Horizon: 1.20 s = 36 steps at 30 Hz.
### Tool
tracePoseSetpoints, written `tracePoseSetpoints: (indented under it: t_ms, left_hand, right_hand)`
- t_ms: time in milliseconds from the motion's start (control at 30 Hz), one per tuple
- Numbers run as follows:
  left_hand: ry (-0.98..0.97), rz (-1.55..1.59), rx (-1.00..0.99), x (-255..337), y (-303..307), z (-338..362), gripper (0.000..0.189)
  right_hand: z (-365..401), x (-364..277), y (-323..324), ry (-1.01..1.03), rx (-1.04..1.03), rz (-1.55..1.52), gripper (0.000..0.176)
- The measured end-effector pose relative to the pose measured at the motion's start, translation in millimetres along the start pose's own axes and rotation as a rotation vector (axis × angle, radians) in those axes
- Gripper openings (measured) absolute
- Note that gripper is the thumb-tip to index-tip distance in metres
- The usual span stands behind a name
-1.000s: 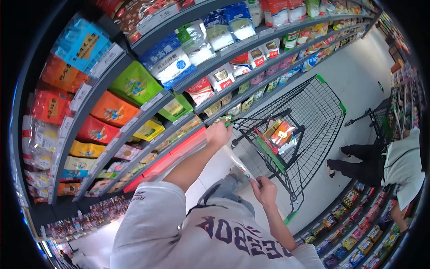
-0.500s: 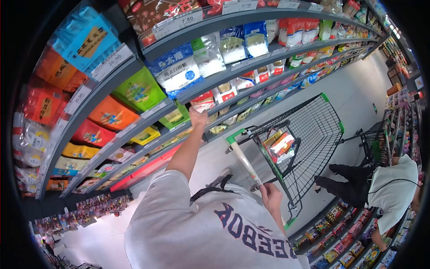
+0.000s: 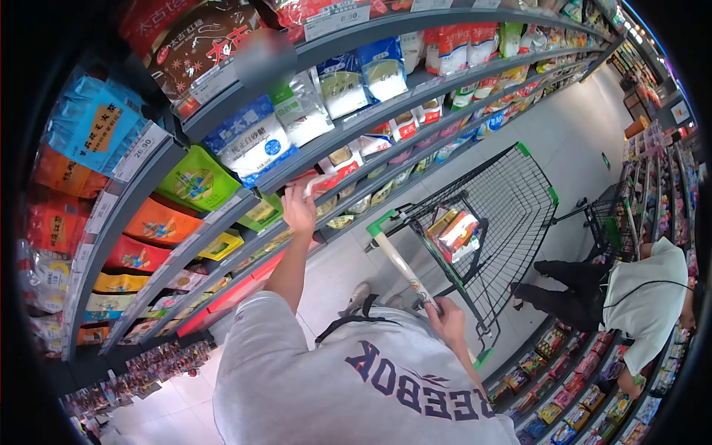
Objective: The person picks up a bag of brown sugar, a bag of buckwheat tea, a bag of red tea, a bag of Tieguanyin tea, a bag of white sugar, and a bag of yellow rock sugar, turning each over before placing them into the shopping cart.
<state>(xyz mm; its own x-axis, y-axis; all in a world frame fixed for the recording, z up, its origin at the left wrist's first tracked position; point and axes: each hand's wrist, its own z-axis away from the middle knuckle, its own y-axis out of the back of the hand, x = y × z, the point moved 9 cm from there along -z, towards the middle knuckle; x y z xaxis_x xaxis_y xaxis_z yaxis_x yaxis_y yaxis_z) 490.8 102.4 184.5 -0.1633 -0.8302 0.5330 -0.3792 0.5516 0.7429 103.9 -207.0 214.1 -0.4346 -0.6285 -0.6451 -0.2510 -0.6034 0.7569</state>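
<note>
At the shelf, the left hand (image 3: 299, 210) grips a red and white bag (image 3: 324, 182). The right hand (image 3: 445, 324) is closed around the cart handle (image 3: 397, 259).

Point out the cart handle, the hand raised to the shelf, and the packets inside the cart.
cart handle (image 3: 403, 263): head view, middle of the pale bar.
left hand (image 3: 299, 210): head view, back of the hand at the shelf edge.
packets (image 3: 456, 230): head view, top packet in the cart's seat.
</note>
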Motion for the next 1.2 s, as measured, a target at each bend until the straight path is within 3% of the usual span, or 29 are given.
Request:
tracePoseSetpoints:
  t_ms: [167, 267, 367, 433, 500, 667, 767, 800, 933, 1033, 1100, 1200]
  left_hand:
    - [-0.227, -0.094, 0.31, 80.5, 94.1, 36.3, 0.027]
    - [0.076, 0.547, 0.061, 60.3, 74.1, 54.7, 0.025]
    - [0.199, 1.072, -0.088, 105.0, 77.5, 71.6, 0.024]
    - [0.199, 1.12, -0.206, 132.2, 70.7, 83.6, 0.022]
    - [0.254, 1.179, -0.34, 160.7, 60.7, 100.6, 0.02]
    - [0.15, 1.212, -0.604, 237.8, 45.8, 133.8, 0.021]
    - [0.179, 1.205, -0.78, 260.3, 28.6, 160.4, 0.024]
    - [0.199, 1.201, -0.863, 264.1, 21.9, 165.5, 0.034]
    - [0.218, 1.148, -1.109, 271.8, 7.6, 191.5, 0.053]
    - [0.171, 0.986, -1.244, 262.0, -5.4, 212.5, 0.052]
    - [0.151, 0.866, -1.262, 249.9, -6.9, 222.3, 0.042]
    - [0.109, 0.798, -1.325, 217.8, -6.7, 239.7, 0.023]
  right_hand:
    - [-10.7, 14.2, 2.1, -0.012, -0.063, -0.033, 0.033]
    - [-17.0, 18.1, 5.2, -0.03, -0.09, -0.064, 0.039]
    - [-21.2, 21.5, 15.7, -0.088, 0.014, -0.208, 0.044]
    - [-28.3, 21.6, 18.9, -0.005, 0.077, -0.298, 0.05]
    - [-37.6, 11.7, 22.1, -0.034, 0.122, -0.591, 0.056]
    - [-55.2, -42.8, 28.0, -0.062, -0.138, -1.195, 0.066]
    - [-53.2, -54.0, 39.3, -0.093, -0.188, -1.136, 0.066]
    - [-52.2, -44.3, 33.1, -0.122, -0.175, -1.184, 0.066]
    - [-29.0, -10.7, 29.4, -0.318, 0.084, -1.337, 0.059]
    - [-15.6, 27.7, 29.6, -0.574, 0.133, -1.268, 0.054]
    - [-18.8, 65.1, 36.0, -0.573, 0.365, -1.234, 0.037]
    - [-34.7, 116.7, 58.9, -0.644, 0.533, -1.154, 0.035]
